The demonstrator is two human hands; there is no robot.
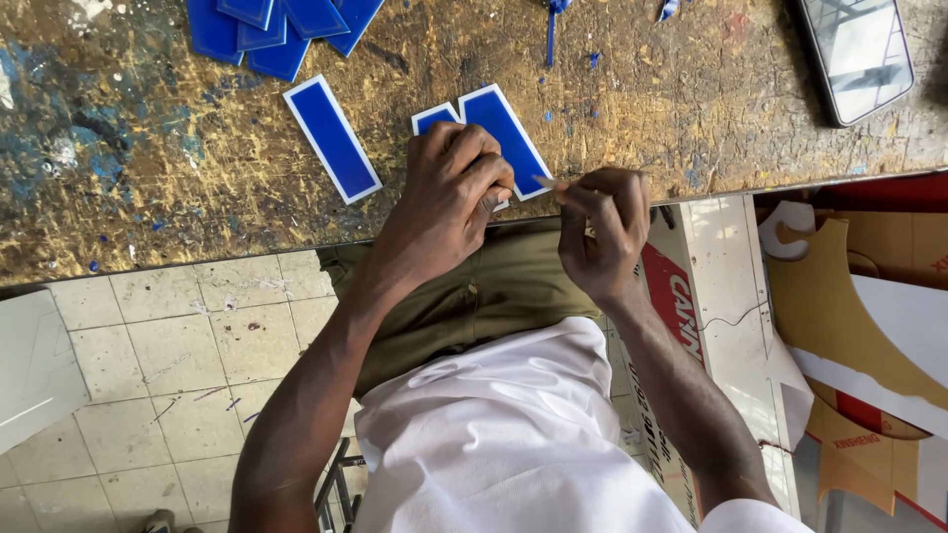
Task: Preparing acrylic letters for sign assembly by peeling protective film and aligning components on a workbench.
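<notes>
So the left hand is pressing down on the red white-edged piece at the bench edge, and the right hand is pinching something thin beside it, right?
Not quite: the head view shows the piece under the left hand is blue with a white edge, not red. The rest holds: it lies at the bench edge, and the right hand pinches something thin beside it.

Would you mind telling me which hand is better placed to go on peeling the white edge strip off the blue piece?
Probably the right hand: its fingers already pinch the thin pale strip at the blue piece's lower corner. The left hand lies on that piece, pressing it to the workbench.
</notes>
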